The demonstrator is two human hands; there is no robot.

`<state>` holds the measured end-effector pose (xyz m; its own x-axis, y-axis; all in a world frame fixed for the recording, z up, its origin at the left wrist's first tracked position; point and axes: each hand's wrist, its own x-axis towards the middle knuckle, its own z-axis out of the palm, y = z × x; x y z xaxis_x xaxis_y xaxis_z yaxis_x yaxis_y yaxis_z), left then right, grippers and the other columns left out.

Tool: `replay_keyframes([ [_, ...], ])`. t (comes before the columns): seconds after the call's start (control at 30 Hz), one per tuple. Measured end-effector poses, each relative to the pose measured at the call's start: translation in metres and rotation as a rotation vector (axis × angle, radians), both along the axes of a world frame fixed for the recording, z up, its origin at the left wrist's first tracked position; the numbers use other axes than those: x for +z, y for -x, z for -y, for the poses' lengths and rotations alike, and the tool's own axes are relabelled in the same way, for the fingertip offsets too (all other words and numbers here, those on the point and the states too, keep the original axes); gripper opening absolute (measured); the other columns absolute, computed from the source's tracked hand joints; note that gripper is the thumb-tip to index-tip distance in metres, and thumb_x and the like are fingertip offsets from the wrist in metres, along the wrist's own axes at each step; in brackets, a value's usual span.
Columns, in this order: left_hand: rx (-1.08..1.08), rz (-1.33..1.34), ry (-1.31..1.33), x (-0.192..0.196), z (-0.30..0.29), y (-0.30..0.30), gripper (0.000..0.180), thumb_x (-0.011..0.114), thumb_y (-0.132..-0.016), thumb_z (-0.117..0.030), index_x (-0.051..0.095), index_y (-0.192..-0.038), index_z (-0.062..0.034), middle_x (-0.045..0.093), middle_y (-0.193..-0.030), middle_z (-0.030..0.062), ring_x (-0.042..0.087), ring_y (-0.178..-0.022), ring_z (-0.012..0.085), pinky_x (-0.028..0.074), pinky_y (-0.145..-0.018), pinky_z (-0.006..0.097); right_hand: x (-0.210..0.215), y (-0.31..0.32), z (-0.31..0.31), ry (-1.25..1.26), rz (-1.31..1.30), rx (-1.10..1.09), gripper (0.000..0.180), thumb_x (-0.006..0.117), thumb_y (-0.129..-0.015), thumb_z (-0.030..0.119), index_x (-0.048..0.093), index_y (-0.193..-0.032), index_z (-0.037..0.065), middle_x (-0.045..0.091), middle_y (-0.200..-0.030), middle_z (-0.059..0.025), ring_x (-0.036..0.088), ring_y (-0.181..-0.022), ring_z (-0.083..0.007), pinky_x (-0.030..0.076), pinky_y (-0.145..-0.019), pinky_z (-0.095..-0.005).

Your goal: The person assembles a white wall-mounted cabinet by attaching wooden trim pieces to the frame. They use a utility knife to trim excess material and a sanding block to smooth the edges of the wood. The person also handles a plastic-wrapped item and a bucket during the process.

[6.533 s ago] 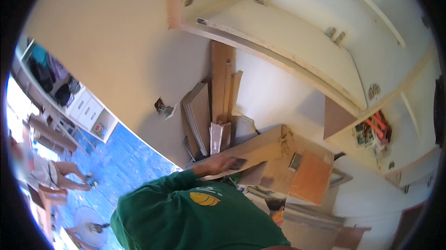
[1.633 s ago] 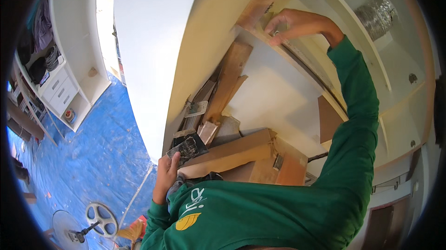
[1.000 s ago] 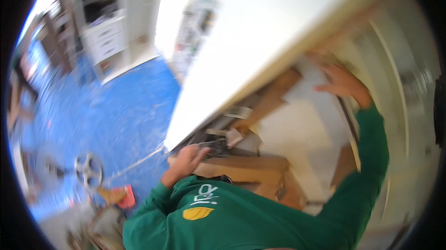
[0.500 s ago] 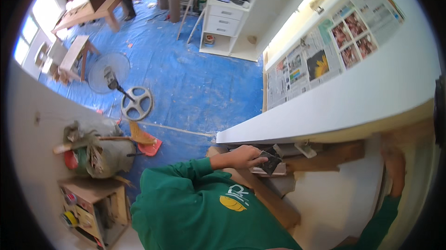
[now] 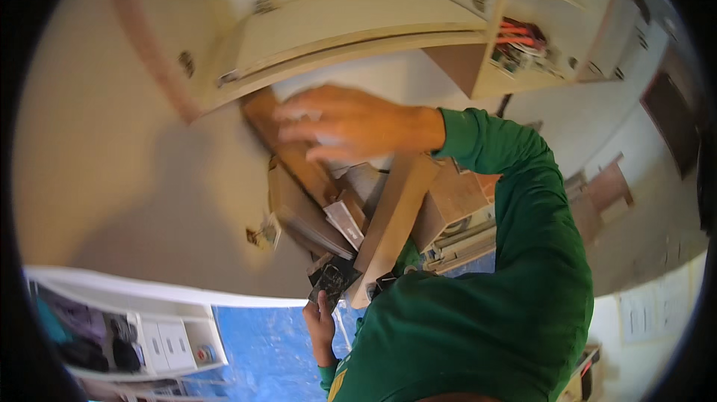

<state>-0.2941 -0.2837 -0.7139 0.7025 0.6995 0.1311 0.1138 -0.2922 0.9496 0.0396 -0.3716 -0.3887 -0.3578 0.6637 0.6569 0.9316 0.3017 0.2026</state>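
Observation:
My left hand (image 5: 321,327) is closed on a flat, black, roughly square piece (image 5: 332,282) with a smeared surface, its thumb on the near edge. It is beside the lower end of a long brown board (image 5: 399,215). My right hand (image 5: 351,124) is raised across the middle, fingers apart and blurred by motion, with nothing visible in it. Behind that hand a darker brown wooden board (image 5: 299,159) leans at a slant under the cabinet edge (image 5: 351,45). A pale box-shaped strip (image 5: 346,221) rests among the boards.
Above is an open white cabinet with metal hinges and a compartment of red-handled tools (image 5: 519,34). A hinge (image 5: 265,234) sticks out of the wide panel on the left. Blue sheeting (image 5: 261,342) covers the floor near a white drawer unit (image 5: 166,346).
The view has swung round from the room to the cabinet. My right hand has come from the far right edge to the middle. My left hand still holds the black piece.

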Motion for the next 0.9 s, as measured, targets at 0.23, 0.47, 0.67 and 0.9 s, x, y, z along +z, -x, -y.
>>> replay_keyframes([
  [0.23, -0.141, -0.224, -0.117, -0.001, -0.028, -0.025, 0.040, 0.055, -0.106, -0.027, 0.061, -0.085, 0.0079, 0.062, -0.069, 0.0156, 0.051, -0.064, 0.0222, 0.043, -0.063, 0.042, -0.001, -0.136, 0.162, -0.434, -0.249, -0.751, 0.030, 0.074, -0.088, 0.018, 0.067, -0.115, 0.005, 0.064, -0.107, -0.0132, 0.064, -0.092, -0.0282, 0.053, -0.079, -0.0334],
  [0.47, -0.160, -0.146, -0.049, 0.033, -0.010, -0.080, 0.044, 0.057, -0.105, -0.029, 0.060, -0.083, 0.0091, 0.057, -0.066, 0.0150, 0.049, -0.062, 0.0181, 0.040, -0.058, 0.041, -0.043, -0.165, 0.240, -0.248, -0.181, -0.917, 0.053, 0.073, -0.089, 0.026, 0.056, -0.135, 0.008, 0.058, -0.130, -0.0139, 0.065, -0.093, -0.0303, 0.055, -0.075, -0.0350],
  [0.67, -0.321, -0.087, -0.026, 0.038, 0.024, -0.097, 0.043, 0.058, -0.104, -0.031, 0.065, -0.091, 0.0090, 0.065, -0.074, 0.0179, 0.058, -0.068, 0.0195, 0.045, -0.062, 0.040, -0.036, -0.216, 0.241, -0.125, -0.033, -0.838, 0.070, 0.072, -0.087, 0.033, 0.043, -0.147, 0.009, 0.053, -0.141, -0.0155, 0.063, -0.107, -0.0380, 0.056, -0.085, -0.0453],
  [0.9, -0.190, -0.057, -0.084, 0.044, 0.081, -0.089, 0.039, 0.056, -0.105, -0.027, 0.064, -0.090, 0.0078, 0.062, -0.072, 0.0156, 0.052, -0.068, 0.0236, 0.044, -0.066, 0.041, -0.028, -0.234, 0.213, 0.058, 0.037, -1.163, 0.054, 0.074, -0.084, 0.035, 0.054, -0.124, 0.005, 0.067, -0.106, -0.0191, 0.068, -0.092, -0.0379, 0.056, -0.075, -0.0461],
])
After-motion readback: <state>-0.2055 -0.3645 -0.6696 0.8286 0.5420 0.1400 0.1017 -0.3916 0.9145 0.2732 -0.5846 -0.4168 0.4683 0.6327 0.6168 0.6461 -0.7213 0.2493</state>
